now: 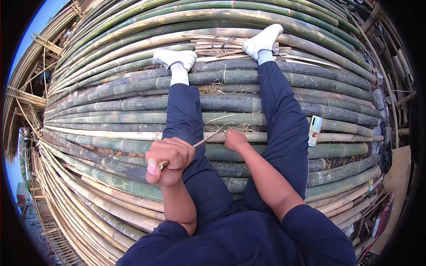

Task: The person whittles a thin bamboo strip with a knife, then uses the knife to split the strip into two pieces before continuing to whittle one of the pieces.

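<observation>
My left hand [170, 158] is closed in a fist around a thin bamboo strip [205, 140], raised above my left thigh. The strip slants up and away from the fist, and its far end comes close to my right hand. Between my thighs, my right hand [235, 140] is closed, its fingers mostly hidden from this angle. A small bright green bit shows at its fingertips; what it belongs to is too small to make out. Thin curled shavings [242, 127] lie on the bamboo just beyond that hand.
I sit on a bed of long bamboo poles [128, 105], legs stretched forward. A bundle of split bamboo strips [217, 45] lies between my white shoes [175, 57]. A phone [315, 131] rests beside my right thigh. A brown board [396, 190] is at the right edge.
</observation>
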`<state>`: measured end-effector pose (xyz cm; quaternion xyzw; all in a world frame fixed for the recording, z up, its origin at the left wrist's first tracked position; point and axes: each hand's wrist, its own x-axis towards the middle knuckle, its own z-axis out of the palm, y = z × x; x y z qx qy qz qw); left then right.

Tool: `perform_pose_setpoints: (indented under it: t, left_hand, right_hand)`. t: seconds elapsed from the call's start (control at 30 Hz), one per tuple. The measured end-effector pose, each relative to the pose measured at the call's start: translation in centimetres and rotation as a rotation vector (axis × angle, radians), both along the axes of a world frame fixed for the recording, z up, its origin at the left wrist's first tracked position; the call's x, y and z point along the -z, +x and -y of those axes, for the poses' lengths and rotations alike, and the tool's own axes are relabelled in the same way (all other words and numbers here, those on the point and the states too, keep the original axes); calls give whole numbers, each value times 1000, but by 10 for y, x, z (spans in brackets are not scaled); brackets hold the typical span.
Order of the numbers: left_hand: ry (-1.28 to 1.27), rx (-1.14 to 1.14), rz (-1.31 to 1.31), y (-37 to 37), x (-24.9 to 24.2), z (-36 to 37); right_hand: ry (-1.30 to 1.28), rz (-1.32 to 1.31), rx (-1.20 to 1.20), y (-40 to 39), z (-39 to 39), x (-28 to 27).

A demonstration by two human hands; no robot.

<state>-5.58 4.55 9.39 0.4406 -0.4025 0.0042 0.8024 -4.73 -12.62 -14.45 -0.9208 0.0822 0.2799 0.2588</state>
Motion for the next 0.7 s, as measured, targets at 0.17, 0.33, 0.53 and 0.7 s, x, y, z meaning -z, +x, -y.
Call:
perform_pose_setpoints:
  t: [0.17, 0.33, 0.53, 0.7]
  left_hand:
    - [-87, 40, 79, -1, -13, -5]
    - [-151, 19, 58, -12, -26, -14]
    - [-213, -19, 51, -20, -45, -38]
    - [-244, -53, 59, -19, -43, -45]
  right_hand:
    - [39, 48, 140, 7, 24, -33]
    - [145, 178, 395, 14, 42, -42]
    - [498, -71, 759, 22, 41, -17]
    - [581, 386, 742, 20, 27, 4]
